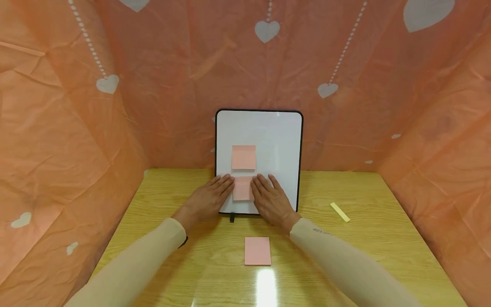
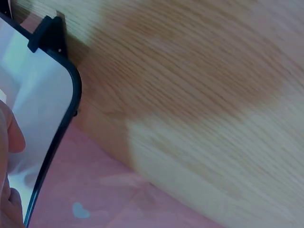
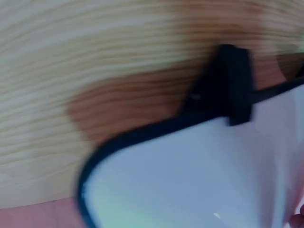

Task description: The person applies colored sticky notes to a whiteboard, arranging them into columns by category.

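Observation:
A whiteboard (image 1: pixel 278 140) with a black rim stands upright at the back of the table. Two pink sticky notes are on its left half, the upper note (image 1: pixel 244 157) above the lower note (image 1: pixel 243 189). My left hand (image 1: pixel 210 197) lies with straight fingers at the lower note's left edge. On the opposite edge rest the extended fingers of my right hand (image 1: pixel 271 204). In the left wrist view, part of the left fingers (image 2: pixel 14 133) shows against the board. Only a fingertip (image 3: pixel 297 219) appears at the corner of the right wrist view.
A pink sticky note pad (image 1: pixel 257 251) lies on the wooden table (image 1: pixel 207 264) in front of the board. To the right is a yellow strip (image 1: pixel 339 212). Black clips (image 2: pixel 50 35) hold the board's lower edge. Orange cloth with white hearts (image 1: pixel 172 85) surrounds the table.

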